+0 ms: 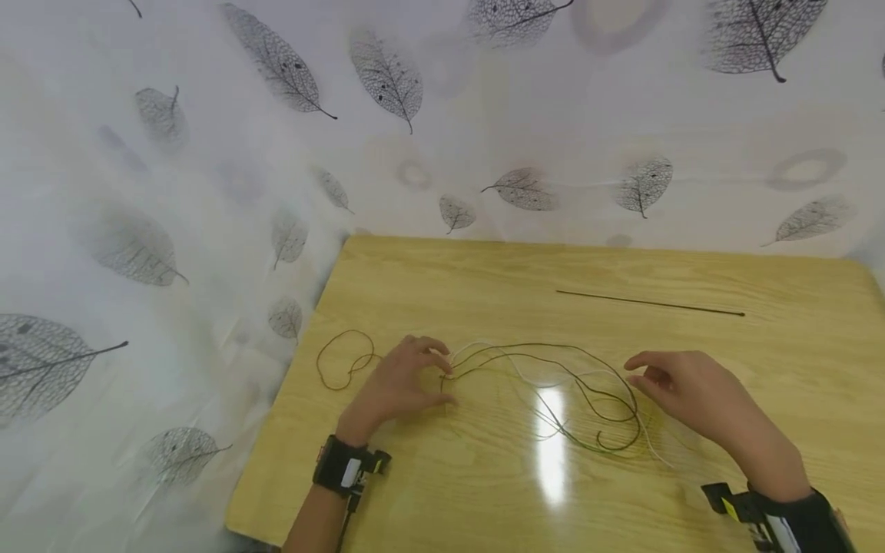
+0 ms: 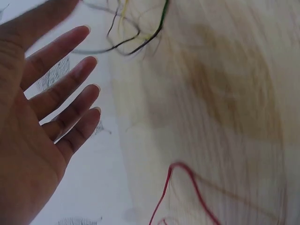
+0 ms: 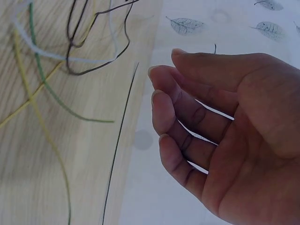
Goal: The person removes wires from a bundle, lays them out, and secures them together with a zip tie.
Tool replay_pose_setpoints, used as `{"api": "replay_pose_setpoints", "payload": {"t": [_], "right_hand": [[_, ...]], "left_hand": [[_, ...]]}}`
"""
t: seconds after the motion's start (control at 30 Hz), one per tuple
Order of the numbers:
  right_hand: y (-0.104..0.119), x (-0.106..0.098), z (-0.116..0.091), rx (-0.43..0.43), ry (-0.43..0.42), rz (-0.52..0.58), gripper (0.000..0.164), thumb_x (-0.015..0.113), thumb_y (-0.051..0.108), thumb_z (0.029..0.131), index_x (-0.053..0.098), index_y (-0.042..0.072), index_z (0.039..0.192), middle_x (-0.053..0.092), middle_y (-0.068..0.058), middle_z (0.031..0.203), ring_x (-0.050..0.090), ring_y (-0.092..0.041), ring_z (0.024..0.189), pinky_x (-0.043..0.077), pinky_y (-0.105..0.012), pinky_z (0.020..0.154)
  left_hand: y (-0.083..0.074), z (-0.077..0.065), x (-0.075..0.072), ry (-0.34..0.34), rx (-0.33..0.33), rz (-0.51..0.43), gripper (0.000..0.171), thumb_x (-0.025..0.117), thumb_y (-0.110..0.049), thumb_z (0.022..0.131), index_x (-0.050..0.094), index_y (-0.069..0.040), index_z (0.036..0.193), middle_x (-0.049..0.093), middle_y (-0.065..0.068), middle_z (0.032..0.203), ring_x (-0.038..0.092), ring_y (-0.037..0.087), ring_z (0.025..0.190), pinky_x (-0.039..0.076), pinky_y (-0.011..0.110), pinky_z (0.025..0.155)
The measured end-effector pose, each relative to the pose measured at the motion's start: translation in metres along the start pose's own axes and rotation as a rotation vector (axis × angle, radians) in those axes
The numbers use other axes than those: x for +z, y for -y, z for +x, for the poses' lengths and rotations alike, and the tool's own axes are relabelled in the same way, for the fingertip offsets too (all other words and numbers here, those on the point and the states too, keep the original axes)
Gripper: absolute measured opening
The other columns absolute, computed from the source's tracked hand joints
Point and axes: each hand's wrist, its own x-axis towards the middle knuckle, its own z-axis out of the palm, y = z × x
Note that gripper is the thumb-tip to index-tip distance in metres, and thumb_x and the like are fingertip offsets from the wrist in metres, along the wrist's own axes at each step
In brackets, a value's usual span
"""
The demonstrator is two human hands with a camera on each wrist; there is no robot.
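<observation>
Several thin cords, among them a black cord (image 3: 82, 73), a green cord (image 3: 55, 95), a yellow cord (image 3: 46, 127) and a white cord (image 3: 89, 60), lie in loose, crossing loops between the hands. At their left end is my left hand (image 1: 401, 384), its thumb and fingers spread apart; whether a fingertip touches a strand is unclear. My right hand (image 1: 698, 388) hovers by the right side of the loops, fingers loosely bent with nothing between them. A looped red cord (image 2: 169, 174) lies to the left of the left hand, looking brownish in the head view.
A slim, straight dark strand or rod (image 1: 650, 302) lies toward the back of the wooden table (image 1: 449, 269). Leaf-printed white sheeting (image 1: 429, 153) rises behind the table and along its left side. Light glares off the tabletop below the cords.
</observation>
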Motion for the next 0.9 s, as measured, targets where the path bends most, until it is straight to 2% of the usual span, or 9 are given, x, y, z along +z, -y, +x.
{"api": "replay_pose_setpoints", "payload": {"t": [0.1, 0.23, 0.3, 0.43, 0.47, 0.57, 0.67, 0.77, 0.9], "right_hand": [[0.005, -0.003, 0.004, -0.017, -0.013, -0.005, 0.026, 0.073, 0.019, 0.096, 0.074, 0.007, 0.119, 0.068, 0.012, 0.078, 0.058, -0.002, 0.068, 0.048, -0.029, 0.058], [0.009, -0.007, 0.011, -0.04, -0.044, -0.017, 0.025, 0.074, 0.019, 0.096, 0.074, 0.007, 0.118, 0.068, 0.012, 0.078, 0.058, -0.004, 0.068, 0.047, -0.028, 0.056], [0.011, -0.009, 0.015, -0.054, -0.057, -0.027, 0.024, 0.074, 0.018, 0.096, 0.075, 0.008, 0.118, 0.067, 0.013, 0.077, 0.057, -0.004, 0.068, 0.047, -0.029, 0.056], [0.017, -0.012, 0.025, -0.074, -0.059, -0.037, 0.022, 0.072, 0.019, 0.097, 0.075, 0.01, 0.117, 0.065, 0.016, 0.076, 0.057, -0.005, 0.069, 0.047, -0.029, 0.058], [0.02, -0.013, 0.028, -0.08, -0.055, -0.036, 0.022, 0.072, 0.019, 0.098, 0.075, 0.01, 0.117, 0.065, 0.016, 0.076, 0.057, -0.005, 0.069, 0.047, -0.03, 0.059], [0.032, -0.014, 0.039, -0.094, -0.042, -0.023, 0.021, 0.071, 0.02, 0.098, 0.075, 0.011, 0.117, 0.065, 0.015, 0.077, 0.057, -0.005, 0.07, 0.048, -0.03, 0.06], [0.046, -0.014, 0.051, -0.108, -0.025, -0.009, 0.021, 0.07, 0.019, 0.099, 0.075, 0.011, 0.117, 0.066, 0.013, 0.077, 0.057, -0.005, 0.069, 0.047, -0.031, 0.06], [0.061, -0.012, 0.064, -0.134, -0.01, 0.003, 0.02, 0.069, 0.019, 0.099, 0.075, 0.012, 0.116, 0.067, 0.012, 0.078, 0.057, -0.005, 0.069, 0.047, -0.031, 0.059], [0.085, -0.007, 0.084, -0.191, -0.005, -0.004, 0.017, 0.07, 0.018, 0.098, 0.076, 0.013, 0.113, 0.069, 0.009, 0.081, 0.061, -0.006, 0.071, 0.051, -0.033, 0.062]], "left_hand": [[0.019, -0.012, -0.017, -0.097, -0.065, 0.014, 0.023, 0.084, -0.035, 0.087, 0.076, -0.019, 0.101, 0.066, -0.005, 0.12, 0.058, 0.018, 0.114, 0.048, 0.043, 0.102], [0.05, -0.036, -0.039, -0.224, -0.16, 0.102, 0.014, 0.083, -0.014, 0.087, 0.076, -0.012, 0.099, 0.072, 0.0, 0.107, 0.064, 0.024, 0.1, 0.052, 0.044, 0.091], [0.061, -0.045, -0.045, -0.223, -0.211, 0.135, 0.015, 0.083, -0.012, 0.087, 0.076, -0.009, 0.1, 0.073, 0.003, 0.105, 0.066, 0.028, 0.1, 0.051, 0.048, 0.094], [0.075, -0.052, -0.047, -0.151, -0.294, 0.156, 0.016, 0.081, -0.018, 0.091, 0.077, -0.008, 0.103, 0.074, 0.005, 0.104, 0.067, 0.031, 0.101, 0.048, 0.053, 0.099], [0.077, -0.052, -0.045, -0.138, -0.3, 0.163, 0.015, 0.08, -0.018, 0.091, 0.077, -0.008, 0.103, 0.074, 0.006, 0.103, 0.067, 0.03, 0.1, 0.048, 0.052, 0.099], [0.082, -0.049, -0.04, -0.134, -0.319, 0.19, 0.012, 0.079, -0.017, 0.092, 0.078, -0.009, 0.101, 0.075, 0.004, 0.1, 0.066, 0.027, 0.094, 0.052, 0.045, 0.086], [0.084, -0.044, -0.037, -0.176, -0.319, 0.214, 0.006, 0.077, -0.015, 0.093, 0.079, -0.011, 0.097, 0.075, 0.002, 0.095, 0.065, 0.025, 0.086, 0.052, 0.042, 0.08], [0.081, -0.039, -0.042, -0.255, -0.29, 0.215, 0.004, 0.077, -0.012, 0.092, 0.079, -0.011, 0.096, 0.075, 0.002, 0.092, 0.063, 0.026, 0.081, 0.051, 0.042, 0.072], [0.068, -0.03, -0.057, -0.405, -0.208, 0.209, 0.007, 0.078, -0.01, 0.092, 0.078, -0.01, 0.099, 0.076, 0.004, 0.093, 0.064, 0.027, 0.078, 0.05, 0.044, 0.069]]}}
